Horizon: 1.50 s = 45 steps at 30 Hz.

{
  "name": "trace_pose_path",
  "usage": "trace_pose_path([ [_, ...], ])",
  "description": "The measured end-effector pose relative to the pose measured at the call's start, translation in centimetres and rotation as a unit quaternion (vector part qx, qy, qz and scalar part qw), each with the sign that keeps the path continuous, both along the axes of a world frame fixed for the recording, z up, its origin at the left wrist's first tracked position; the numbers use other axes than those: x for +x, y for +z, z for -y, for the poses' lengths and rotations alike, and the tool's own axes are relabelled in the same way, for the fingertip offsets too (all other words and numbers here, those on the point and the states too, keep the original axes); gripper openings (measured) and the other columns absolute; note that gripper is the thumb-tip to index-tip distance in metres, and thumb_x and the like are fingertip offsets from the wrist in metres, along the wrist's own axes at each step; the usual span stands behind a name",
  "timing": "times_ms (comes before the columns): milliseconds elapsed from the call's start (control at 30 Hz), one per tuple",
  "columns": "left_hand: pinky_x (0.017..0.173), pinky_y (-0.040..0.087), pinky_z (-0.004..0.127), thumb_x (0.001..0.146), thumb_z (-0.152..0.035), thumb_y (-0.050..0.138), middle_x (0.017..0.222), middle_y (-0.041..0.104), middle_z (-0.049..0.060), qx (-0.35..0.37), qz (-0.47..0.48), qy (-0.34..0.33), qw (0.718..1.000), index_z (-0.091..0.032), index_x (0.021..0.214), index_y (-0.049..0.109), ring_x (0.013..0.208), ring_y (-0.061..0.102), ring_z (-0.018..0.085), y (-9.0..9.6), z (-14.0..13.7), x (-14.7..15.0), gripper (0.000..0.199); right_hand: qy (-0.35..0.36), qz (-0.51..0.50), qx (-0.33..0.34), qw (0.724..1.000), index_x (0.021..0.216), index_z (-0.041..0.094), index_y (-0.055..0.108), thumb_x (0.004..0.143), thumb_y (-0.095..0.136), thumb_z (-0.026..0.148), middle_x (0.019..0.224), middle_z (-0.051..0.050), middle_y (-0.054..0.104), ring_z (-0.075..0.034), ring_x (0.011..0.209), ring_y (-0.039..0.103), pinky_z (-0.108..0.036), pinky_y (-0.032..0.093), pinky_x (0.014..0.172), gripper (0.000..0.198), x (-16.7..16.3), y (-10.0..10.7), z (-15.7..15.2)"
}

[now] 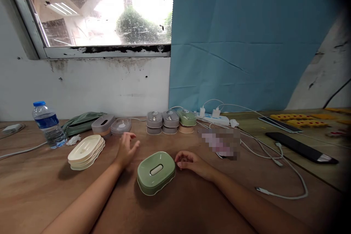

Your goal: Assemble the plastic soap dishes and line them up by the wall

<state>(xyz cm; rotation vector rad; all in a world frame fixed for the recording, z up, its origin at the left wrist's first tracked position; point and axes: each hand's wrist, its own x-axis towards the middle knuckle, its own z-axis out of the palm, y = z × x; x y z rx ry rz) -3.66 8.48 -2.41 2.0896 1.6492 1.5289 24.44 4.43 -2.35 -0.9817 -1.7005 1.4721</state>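
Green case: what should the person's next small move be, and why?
Probably bring the left hand in to the green case: it looks empty and is clearly apart from the case, while the right hand is close beside the opposite side.

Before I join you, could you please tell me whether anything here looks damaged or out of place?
The window frame looks damaged: black patches break up its pale lower edge, and the wall beneath is stained. A crumpled white wad lies beside the bottle like litter. The green box looks intact.
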Motion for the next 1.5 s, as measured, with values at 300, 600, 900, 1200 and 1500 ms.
trace_pose_path([
  [300,0.09,0.033,0.043,0.051,-0.052,0.069,0.115,0.046,0.01,-0.175,-0.116,-0.242,0.947,-0.022,0.117,0.038,0.104,0.042,0.029,0.5,8.1,2.8,0.079,-0.004,-0.007,0.004,1.0,0.077,0.015,0.058,0.065,0.068,0.036,0.066,0.002,0.055,-0.011,0.06,0.049,-0.024,0.036,0.06,0.027,0.0,0.1,-0.2],
  [600,0.09,0.035,0.04,0.054,-0.043,0.07,0.112,0.048,0.009,-0.106,-0.068,-0.202,0.971,-0.021,0.112,0.038,0.102,0.043,0.026,0.1,7.0,2.2,0.069,-0.008,-0.006,0.013,1.0,0.077,0.015,0.057,0.065,0.068,0.038,0.067,0.002,0.053,-0.011,0.06,0.049,-0.025,0.038,0.06,0.028,0.2,-0.5,-0.6],
  [900,0.079,0.04,0.034,0.064,-0.041,0.062,0.106,0.05,0.006,-0.178,0.06,-0.234,0.954,-0.023,0.104,0.036,0.092,0.05,0.021,0.7,8.1,3.3,0.051,0.001,-0.014,0.011,1.0,0.084,0.016,0.06,0.061,0.072,0.037,0.074,0.0,0.06,-0.013,0.067,0.054,-0.027,0.043,0.065,0.033,-0.1,-0.4,-0.1],
  [1200,0.086,0.038,0.035,0.053,-0.04,0.072,0.113,0.045,0.007,-0.169,0.009,-0.242,0.955,-0.023,0.105,0.037,0.101,0.044,0.023,0.4,8.3,3.9,0.066,0.092,-0.121,-0.052,0.987,0.083,0.015,0.065,0.057,0.075,0.038,0.075,-0.002,0.063,-0.013,0.065,0.055,-0.027,0.043,0.066,0.036,-0.8,-0.1,0.9],
  [1500,0.086,0.038,0.037,0.049,-0.041,0.074,0.114,0.046,0.007,-0.16,0.023,-0.237,0.958,-0.023,0.103,0.038,0.102,0.045,0.025,0.4,8.1,4.1,0.067,0.026,-0.128,-0.066,0.989,0.08,0.015,0.061,0.057,0.075,0.04,0.071,0.0,0.058,-0.01,0.061,0.05,-0.024,0.039,0.06,0.036,-1.0,-0.9,0.6],
])
